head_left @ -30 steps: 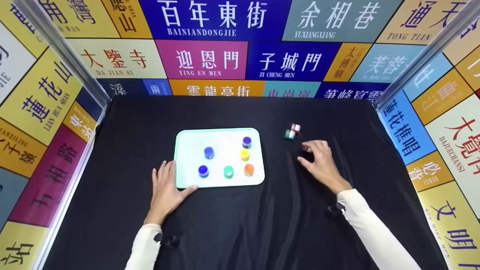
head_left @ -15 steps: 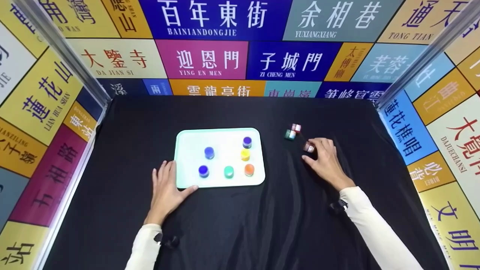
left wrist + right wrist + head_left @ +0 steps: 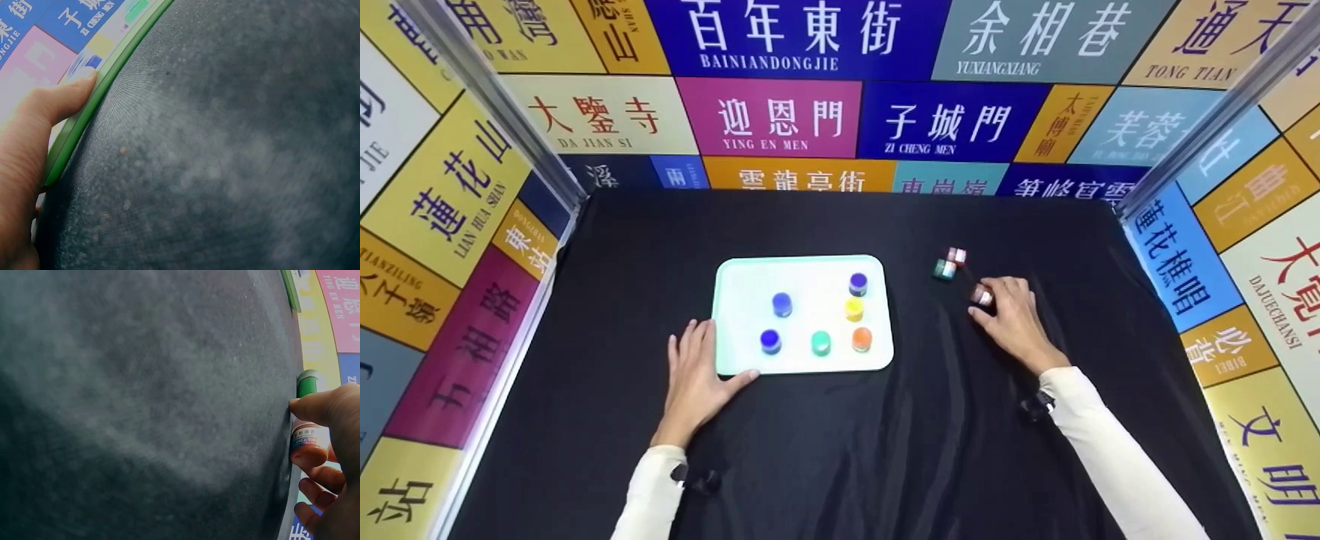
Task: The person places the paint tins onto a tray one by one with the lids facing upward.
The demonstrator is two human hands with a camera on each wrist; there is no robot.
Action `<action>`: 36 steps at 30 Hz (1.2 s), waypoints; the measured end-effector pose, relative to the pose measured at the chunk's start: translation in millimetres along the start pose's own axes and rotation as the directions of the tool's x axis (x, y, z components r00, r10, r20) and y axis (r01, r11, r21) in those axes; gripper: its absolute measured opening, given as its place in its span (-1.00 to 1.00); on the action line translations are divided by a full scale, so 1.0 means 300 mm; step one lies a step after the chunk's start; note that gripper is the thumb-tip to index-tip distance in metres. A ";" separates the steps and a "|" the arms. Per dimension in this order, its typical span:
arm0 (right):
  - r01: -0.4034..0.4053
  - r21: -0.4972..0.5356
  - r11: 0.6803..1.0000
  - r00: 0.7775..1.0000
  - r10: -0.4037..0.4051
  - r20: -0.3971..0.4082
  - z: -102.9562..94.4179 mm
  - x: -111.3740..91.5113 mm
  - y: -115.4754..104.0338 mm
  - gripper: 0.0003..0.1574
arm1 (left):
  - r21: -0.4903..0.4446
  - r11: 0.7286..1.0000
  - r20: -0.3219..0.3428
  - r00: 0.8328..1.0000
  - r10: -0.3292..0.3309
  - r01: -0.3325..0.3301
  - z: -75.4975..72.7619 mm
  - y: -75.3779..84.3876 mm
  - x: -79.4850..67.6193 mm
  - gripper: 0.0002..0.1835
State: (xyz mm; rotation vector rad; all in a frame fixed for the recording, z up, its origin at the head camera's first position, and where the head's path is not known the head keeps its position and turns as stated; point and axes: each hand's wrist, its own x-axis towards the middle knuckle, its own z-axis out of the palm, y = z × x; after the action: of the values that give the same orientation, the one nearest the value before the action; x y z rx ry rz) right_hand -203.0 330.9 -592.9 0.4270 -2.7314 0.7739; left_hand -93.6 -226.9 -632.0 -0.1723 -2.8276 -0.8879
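In the head view, my left hand [image 3: 697, 379] rests at the near left corner of a pale green tray [image 3: 727, 289]. Its fingers lie straight along the left side; the thumb touches the front rim. On the tray stand several small paint jars, among them a yellow jar [image 3: 853, 308], a green jar [image 3: 820, 343] and an orange jar [image 3: 862, 340]. To the right, my right hand [image 3: 1020, 319] holds a brown paint jar [image 3: 309, 447] on the cloth between thumb and fingers. The jar appears to lie on its side, label showing. Part of its far side is hidden.
Beyond the right hand, a dark green jar [image 3: 944, 268] and a red jar [image 3: 958, 256] lie together on the black cloth [image 3: 825, 450]. Panels with large lettering [image 3: 780, 116] wall in the back and both sides.
My right hand has drawn slightly right and uncovered the brown jar, which stays in about the same place. The left hand and tray keep still; the whole view shifts a little.
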 end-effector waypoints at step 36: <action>0.112 0.236 0.965 0.993 -0.117 0.005 0.051 0.102 -0.232 -0.54 | -0.015 1.000 0.021 1.000 -0.018 0.019 -0.002 0.002 0.000 0.35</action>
State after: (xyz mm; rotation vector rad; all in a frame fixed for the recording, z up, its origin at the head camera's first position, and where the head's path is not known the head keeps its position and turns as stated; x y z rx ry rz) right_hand -209.4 259.6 -562.9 0.6393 -2.6127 1.0722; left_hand -93.5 -226.7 -631.2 -0.1584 -2.8469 -0.9168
